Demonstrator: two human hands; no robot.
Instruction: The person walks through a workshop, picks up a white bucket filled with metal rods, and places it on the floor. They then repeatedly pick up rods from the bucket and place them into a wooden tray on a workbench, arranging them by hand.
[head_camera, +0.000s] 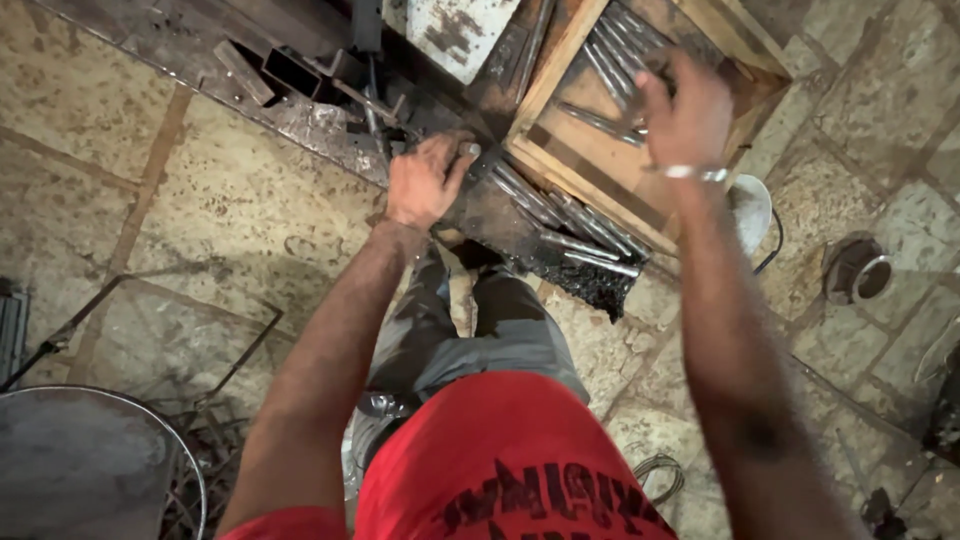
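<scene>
I look straight down over my red shirt and grey trousers. My left hand (425, 180) rests on a dark, greasy metal beam (330, 130), its thumb against a short steel rod; whether it grips the rod I cannot tell. Several short steel rods (565, 225) lie in a row on the beam just right of that hand. My right hand (685, 110), with a metal bracelet at the wrist, reaches into a wooden crate (560, 60) and closes on steel rods (615, 65) lying inside it.
Stone-tiled floor all around. A round metal drum top (85, 465) sits at the lower left beside a bent wire frame (180, 330). A white dish (752, 205) and a metal ring fitting (860, 272) lie right of the crate. Square steel tubing (290, 70) lies on the beam.
</scene>
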